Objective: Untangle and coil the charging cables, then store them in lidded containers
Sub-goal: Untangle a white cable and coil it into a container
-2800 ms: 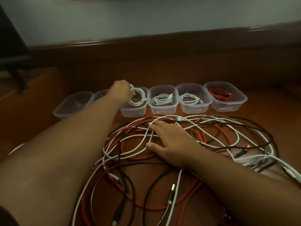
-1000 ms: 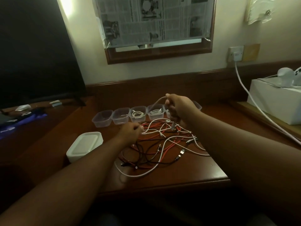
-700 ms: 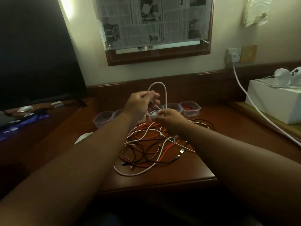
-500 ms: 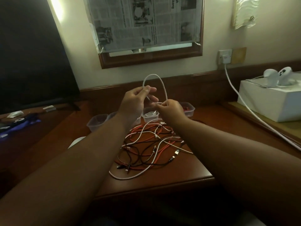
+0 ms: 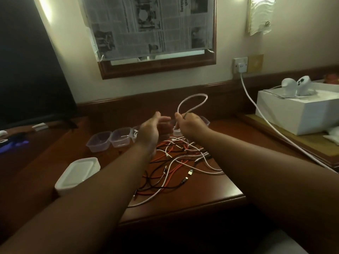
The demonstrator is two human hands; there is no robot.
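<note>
White cable (image 5: pixel 190 101) rises in a loop above the right hand (image 5: pixel 189 125), which pinches it at the base between thumb and curled fingers. The left hand (image 5: pixel 149 131) hangs just beside it, to its left, with fingers straight and relaxed, holding nothing and not touching the loop. Both hands are raised above the wooden tabletop (image 5: pixel 211 187).

Below and slightly nearer than the hands lies a loose tangle of cables (image 5: pixel 176 162) in white, red and black, spread over the middle of the tabletop. The tangle reaches toward the near edge, where one white strand curves close to the rim. To the right of the tangle a bare strip of wood runs to the tabletop's right edge.

Beyond the hands a row of clear containers (image 5: pixel 110 140) stands side by side; the two at the left end show nothing inside, and the hands hide much of the rest. Left of the left forearm sits a stack of white lids (image 5: pixel 78 173), near the front.

Far to the right of the right hand a white box (image 5: pixel 300 114) rests on a separate ledge, and a thick white cord (image 5: pixel 260 114) runs from a wall socket (image 5: pixel 240 65) down past it. A dark screen (image 5: pixel 29 66) fills the left side.
</note>
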